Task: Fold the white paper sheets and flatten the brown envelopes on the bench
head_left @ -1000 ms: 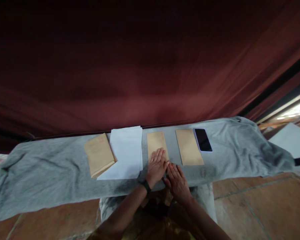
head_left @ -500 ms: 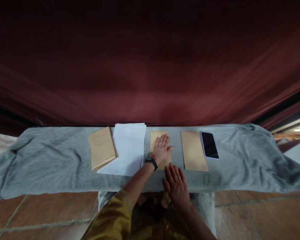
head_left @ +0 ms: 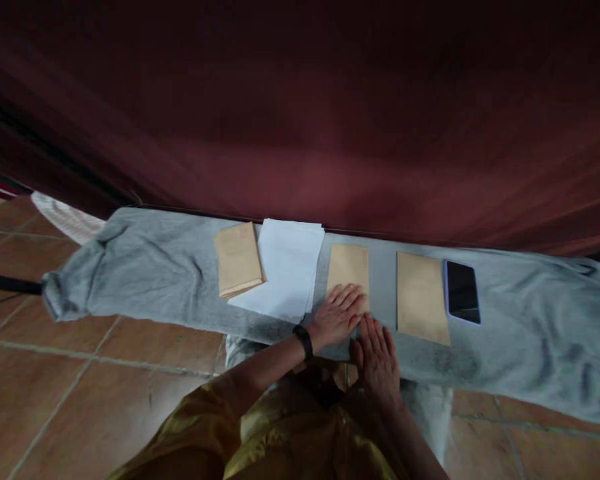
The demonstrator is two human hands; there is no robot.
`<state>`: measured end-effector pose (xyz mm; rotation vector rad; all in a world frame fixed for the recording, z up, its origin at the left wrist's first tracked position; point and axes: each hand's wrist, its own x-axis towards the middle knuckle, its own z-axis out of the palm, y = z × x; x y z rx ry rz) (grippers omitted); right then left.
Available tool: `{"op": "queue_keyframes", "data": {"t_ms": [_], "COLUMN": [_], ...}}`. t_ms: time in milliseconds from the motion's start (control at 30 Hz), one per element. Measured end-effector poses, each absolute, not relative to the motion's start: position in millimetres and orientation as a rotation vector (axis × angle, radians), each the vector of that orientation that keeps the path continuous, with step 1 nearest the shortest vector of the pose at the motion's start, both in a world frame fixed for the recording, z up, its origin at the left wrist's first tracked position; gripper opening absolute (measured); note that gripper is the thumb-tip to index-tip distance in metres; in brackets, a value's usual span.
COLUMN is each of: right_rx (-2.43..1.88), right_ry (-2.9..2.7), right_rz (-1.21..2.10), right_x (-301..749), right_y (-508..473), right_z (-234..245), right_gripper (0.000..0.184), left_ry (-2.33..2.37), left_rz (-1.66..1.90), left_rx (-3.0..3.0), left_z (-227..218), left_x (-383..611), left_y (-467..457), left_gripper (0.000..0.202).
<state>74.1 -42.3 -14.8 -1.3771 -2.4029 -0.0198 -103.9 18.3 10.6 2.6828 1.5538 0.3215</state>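
A brown paper envelope (head_left: 349, 265) lies flat on the grey cloth in front of me. Across its near part rests my left hand (head_left: 341, 311), palm down with fingers stretched out; a dark band is on that wrist. My right hand (head_left: 379, 357) also lies flat, its fingertips by the envelope's near right corner and close to the left fingers. Neither hand grips anything. The envelope's near edge is hidden under the left hand. To the right lies a second brown envelope (head_left: 422, 297), apart from both hands.
Left of the hands are a stack of white paper sheets (head_left: 291, 270) and a pile of brown envelopes (head_left: 238, 259) overlapping it. A phone (head_left: 463, 292) lies at the right. Grey cloth (head_left: 155, 267) covers the narrow bench, with a dark red surface (head_left: 300, 160) behind and floor tiles (head_left: 145, 380) below.
My left hand has slid down the envelope towards me, uncovering its upper part. My right hand stays near the lower corner. The whole view has shifted and tilted.
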Motion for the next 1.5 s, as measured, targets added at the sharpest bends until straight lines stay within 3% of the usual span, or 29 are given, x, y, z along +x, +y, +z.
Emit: {"op": "queue_keyframes", "data": {"t_ms": [433, 633, 1033, 1500], "right_rx": [-1.333, -1.295, -1.306, -1.517], "right_ry": [-2.399, -2.408, -2.457, -2.337], "right_rz": [0.155, 0.270, 0.082, -0.018], "right_x": [84, 76, 71, 78], "right_y": [-39, -35, -41, -45], "right_z": [-14, -9, -12, -7], "right_gripper": [0.056, 0.055, 0.060, 0.053], "left_ry": [1.310, 1.308, 1.308, 1.661], "left_rz": [0.159, 0.151, 0.216, 0.198], "left_rx": [2.777, 2.711, 2.725, 2.682], "left_z": [23, 25, 27, 6], "left_x": [-132, -130, -134, -150], "left_y": [-34, -33, -38, -58], "left_gripper": [0.081, 0.082, 0.083, 0.087]}}
